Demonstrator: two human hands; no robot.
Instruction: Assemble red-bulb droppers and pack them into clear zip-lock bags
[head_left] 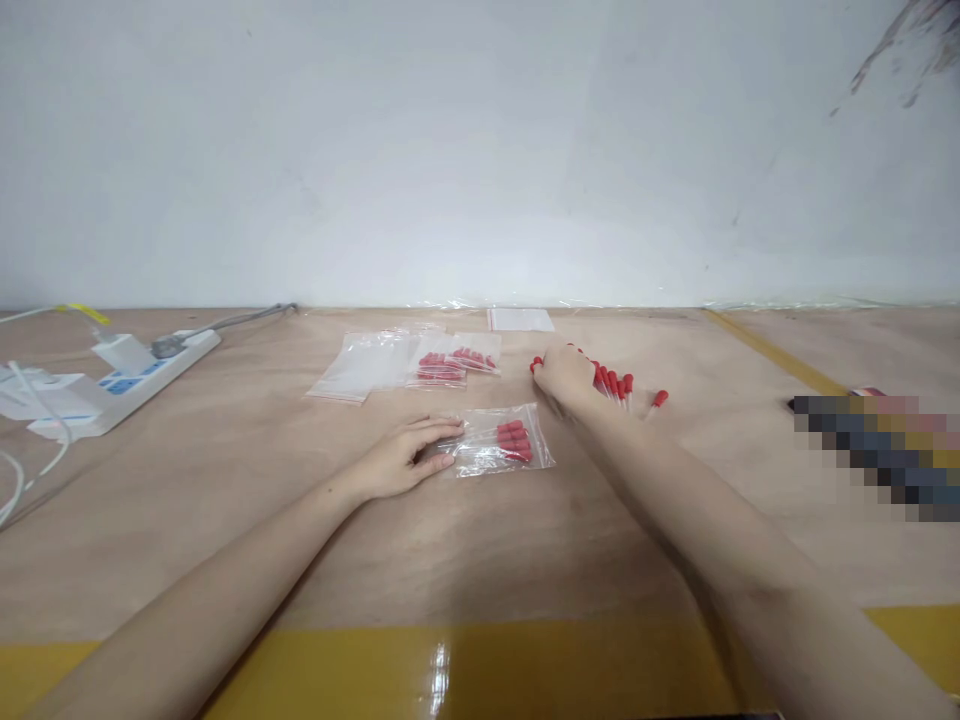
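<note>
A clear zip bag (480,455) holding several red-bulbed droppers (514,440) lies flat on the table before me. My left hand (409,455) rests at the bag's left end, fingers stretched out and thumb apart, touching the plastic. Farther back and to the right, my right hand (566,375) is closed, its fingertips turned away from view. A red dropper bulb (536,364) shows at its left edge, by the fingers. Beside that hand lies a group of loose droppers (613,382), partly hidden behind it. One more dropper (659,399) lies apart on the right.
Filled zip bags (441,368) lie behind my left hand, next to flat clear bags (352,368). Another flat bag (521,320) is near the wall. A white power strip (135,385) with chargers and cables stands left. A dark, pixelated item (862,450) lies right.
</note>
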